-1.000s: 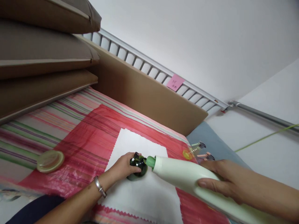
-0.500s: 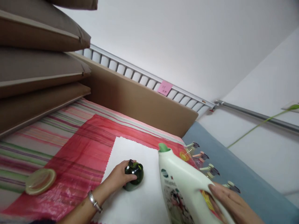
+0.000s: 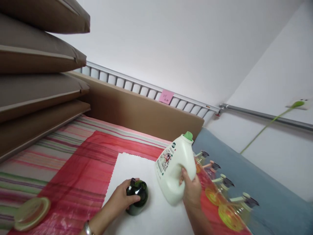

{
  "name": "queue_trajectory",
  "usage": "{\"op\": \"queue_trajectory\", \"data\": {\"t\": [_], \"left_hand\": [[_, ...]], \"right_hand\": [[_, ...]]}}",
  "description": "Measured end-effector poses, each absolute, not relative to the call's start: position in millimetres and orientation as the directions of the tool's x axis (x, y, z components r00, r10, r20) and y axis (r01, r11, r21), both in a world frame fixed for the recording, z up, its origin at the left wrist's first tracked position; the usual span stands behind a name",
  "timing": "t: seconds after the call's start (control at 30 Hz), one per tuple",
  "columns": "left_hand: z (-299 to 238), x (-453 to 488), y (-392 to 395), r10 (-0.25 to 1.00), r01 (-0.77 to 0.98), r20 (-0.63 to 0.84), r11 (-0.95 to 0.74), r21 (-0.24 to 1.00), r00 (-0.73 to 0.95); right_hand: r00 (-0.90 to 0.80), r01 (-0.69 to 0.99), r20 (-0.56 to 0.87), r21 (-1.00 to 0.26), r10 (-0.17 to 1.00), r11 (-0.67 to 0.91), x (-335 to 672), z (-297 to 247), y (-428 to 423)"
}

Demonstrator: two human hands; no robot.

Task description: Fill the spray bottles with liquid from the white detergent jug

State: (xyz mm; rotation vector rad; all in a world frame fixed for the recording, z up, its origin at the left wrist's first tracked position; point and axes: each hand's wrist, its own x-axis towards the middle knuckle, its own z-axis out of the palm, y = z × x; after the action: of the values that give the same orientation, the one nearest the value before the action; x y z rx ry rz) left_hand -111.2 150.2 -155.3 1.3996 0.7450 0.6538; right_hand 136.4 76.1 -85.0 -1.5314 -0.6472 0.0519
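Observation:
My left hand (image 3: 121,196) is closed around a small, rounded dark green glass bottle (image 3: 140,195), which rests on a white sheet with a zigzag edge (image 3: 135,161). Its short neck points up beside my thumb and fingers. To the right, my right hand (image 3: 192,189) grips the handle of a pale green detergent jug (image 3: 168,182). The jug leans with its green spout (image 3: 188,135) toward the upper right, and its printed label faces left. Whether its base touches the sheet I cannot tell.
Several clear pump bottles (image 3: 222,186) stand in a row on the right. A round, pale yellow-green lid (image 3: 31,212) lies at left on the red plastic sheet (image 3: 80,176) over striped cloth. Stacked brown cushions (image 3: 41,85) rise at left, and a brown board (image 3: 137,109) runs behind.
My right hand has swung the jug away and turned it, so its spout now leans right instead of left. The left hand keeps the green bottle in place while the view shifts slightly.

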Motion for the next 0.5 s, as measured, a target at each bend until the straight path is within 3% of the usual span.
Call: {"op": "queue_trajectory", "data": {"t": [0.23, 0.5], "left_hand": [[-156, -112, 149, 0.785, 0.010, -0.087, 0.102, 0.995, 0.613], [-147, -114, 148, 0.772, 0.035, -0.107, 0.110, 0.993, 0.626]], "right_hand": [[0.837, 0.388, 0.332, -0.921, 0.435, -0.043, 124, -109, 133], [0.771, 0.415, 0.268, -0.900, 0.578, -0.136, 120, -126, 126]]}}
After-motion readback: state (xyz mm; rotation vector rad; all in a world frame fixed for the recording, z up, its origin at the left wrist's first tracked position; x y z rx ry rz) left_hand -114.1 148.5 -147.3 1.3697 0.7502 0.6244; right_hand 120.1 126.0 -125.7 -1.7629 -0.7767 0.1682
